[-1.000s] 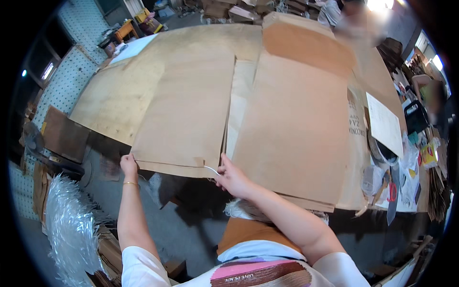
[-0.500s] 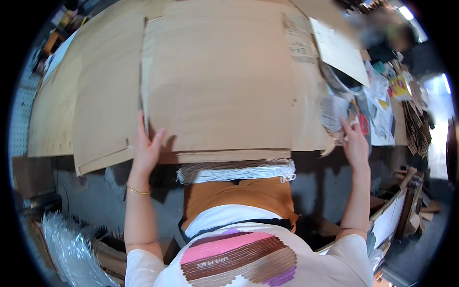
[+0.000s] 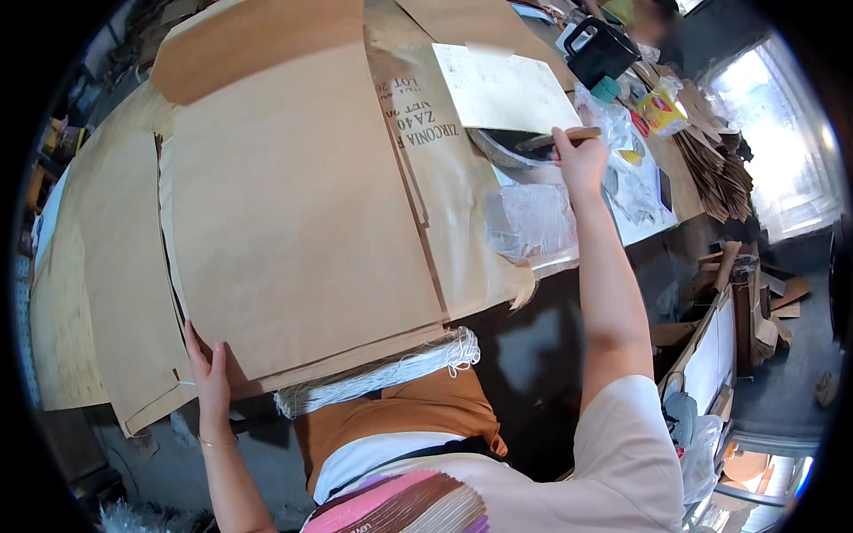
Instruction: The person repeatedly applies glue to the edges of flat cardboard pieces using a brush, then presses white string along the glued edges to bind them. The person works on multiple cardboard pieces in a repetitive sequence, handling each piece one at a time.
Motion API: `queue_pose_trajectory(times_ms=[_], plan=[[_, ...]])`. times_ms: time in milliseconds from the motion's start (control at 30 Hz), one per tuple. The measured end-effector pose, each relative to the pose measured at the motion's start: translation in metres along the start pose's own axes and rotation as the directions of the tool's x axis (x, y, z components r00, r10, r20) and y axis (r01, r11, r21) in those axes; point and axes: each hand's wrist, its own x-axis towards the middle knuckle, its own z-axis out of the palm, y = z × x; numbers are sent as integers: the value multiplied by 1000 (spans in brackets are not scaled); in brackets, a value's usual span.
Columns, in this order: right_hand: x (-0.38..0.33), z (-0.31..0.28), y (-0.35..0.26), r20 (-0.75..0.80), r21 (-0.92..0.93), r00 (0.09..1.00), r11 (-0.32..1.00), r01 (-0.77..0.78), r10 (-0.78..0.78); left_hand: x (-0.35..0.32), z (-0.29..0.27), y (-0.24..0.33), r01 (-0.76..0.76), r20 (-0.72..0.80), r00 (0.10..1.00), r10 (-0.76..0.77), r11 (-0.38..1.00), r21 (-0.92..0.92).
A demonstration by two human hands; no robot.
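a: entry. landmark: the big brown paper sheet (image 3: 293,222), lying flat on top of the paper stack on the table. left hand (image 3: 210,369) is at the sheet's near left corner, palm down on the paper, fingers spread narrow and flat, pinning the edge rather than gripping it.

b: and the right hand (image 3: 577,158)?

a: well to the right of the sheet and beyond its far right part. arm stretched almost straight, elbow barely bent. fingers are curled shut around the wooden handle of a brush (image 3: 555,139), whose head lies over a dark bowl (image 3: 502,149).

b: progress, as a judgement?

a: early. the sheet looks squared on the stack and is held down; the brush is in hand but well apart from the sheet, and no wet mark shows on the paper. so brushing, if that is the work, looks wholly undone.

b: surroundings?

a: just right of the sheet, a printed paper sack (image 3: 444,178); on it a pale card (image 3: 498,89); a clear plastic bag (image 3: 529,218) near the bowl. at the sheet's near edge, a bundle of white string (image 3: 382,373).
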Motion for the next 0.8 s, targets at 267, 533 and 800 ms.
queue_pose_trajectory(times_ms=[267,533,800], plan=[[5,-10,-32,28,-58,1000,998,5,-4,-110,55,32,-535,561,786,260,741,406],[40,-7,-27,147,-506,973,831,229,-178,-129,67,-25,-553,590,759,274,749,364],[-168,-18,-113,90,537,954,821,194,-285,-124,32,17,-295,369,904,215,939,177]])
